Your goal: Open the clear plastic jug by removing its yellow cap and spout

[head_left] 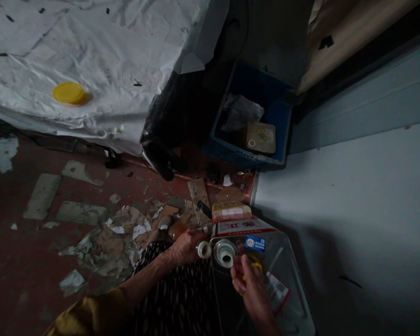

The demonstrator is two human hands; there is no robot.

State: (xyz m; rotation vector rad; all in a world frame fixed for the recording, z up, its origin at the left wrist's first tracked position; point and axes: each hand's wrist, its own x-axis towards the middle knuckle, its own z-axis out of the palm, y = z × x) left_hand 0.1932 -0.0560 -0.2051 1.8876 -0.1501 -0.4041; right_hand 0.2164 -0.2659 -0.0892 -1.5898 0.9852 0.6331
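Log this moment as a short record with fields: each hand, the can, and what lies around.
left hand: holds a small white cap beside the can's spout
right hand: rests on the can's top, fingers at the yellow handle
metal can: rectangular, upright, its white spout open
floor: dark red, strewn with torn cardboard scraps
blue crate: behind the can, holds paper and a tin
yellow lid: lies on the white sheet

glossy metal can (266,280); crumpled white sheet (91,60)
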